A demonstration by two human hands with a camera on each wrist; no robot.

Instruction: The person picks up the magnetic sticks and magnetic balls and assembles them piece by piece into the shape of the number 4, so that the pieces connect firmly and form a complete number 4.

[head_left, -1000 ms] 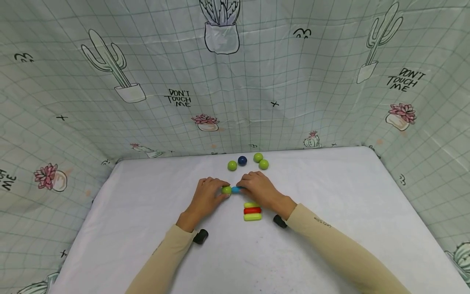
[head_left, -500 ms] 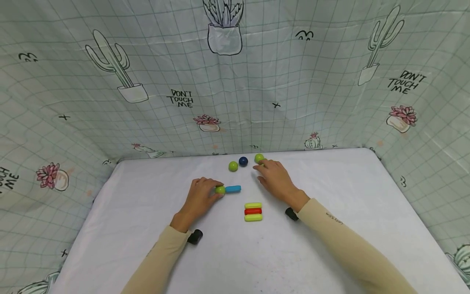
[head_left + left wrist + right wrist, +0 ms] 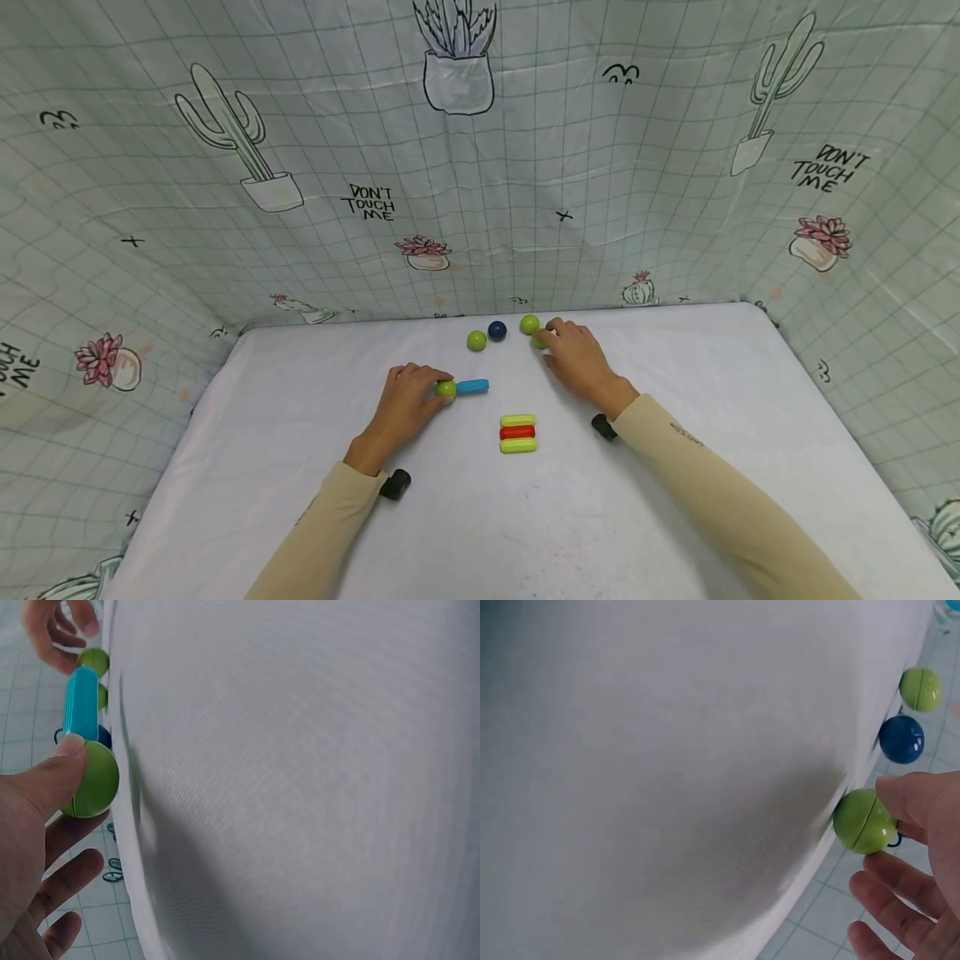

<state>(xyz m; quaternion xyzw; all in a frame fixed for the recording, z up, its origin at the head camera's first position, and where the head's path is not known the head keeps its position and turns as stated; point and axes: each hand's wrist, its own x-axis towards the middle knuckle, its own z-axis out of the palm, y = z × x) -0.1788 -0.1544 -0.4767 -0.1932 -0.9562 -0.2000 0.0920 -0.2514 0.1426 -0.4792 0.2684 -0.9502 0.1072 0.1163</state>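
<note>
My left hand (image 3: 401,408) pinches a glossy green ball (image 3: 96,780) between thumb and fingers, left of centre over the white table. Joined to that ball, a blue stick (image 3: 472,387) points right, its far end free. Farther back, the thumb and fingertips of my right hand (image 3: 579,360) are around another green ball (image 3: 861,822), which the fingers partly cover in the head view. Just beside it lies a green ball (image 3: 529,324). To the left are a dark blue ball (image 3: 497,331) and one more green ball (image 3: 476,340).
Nearer the front, a red stick (image 3: 517,432) lies between two yellow-green sticks (image 3: 517,446), side by side. The white table (image 3: 637,517) ends at its back edge just behind the balls. A cactus-printed cloth (image 3: 510,183) hangs behind and at the sides.
My right hand has let go of the blue stick and moved back and right to a green ball. My left hand has shifted slightly left with its ball and the blue stick.
</note>
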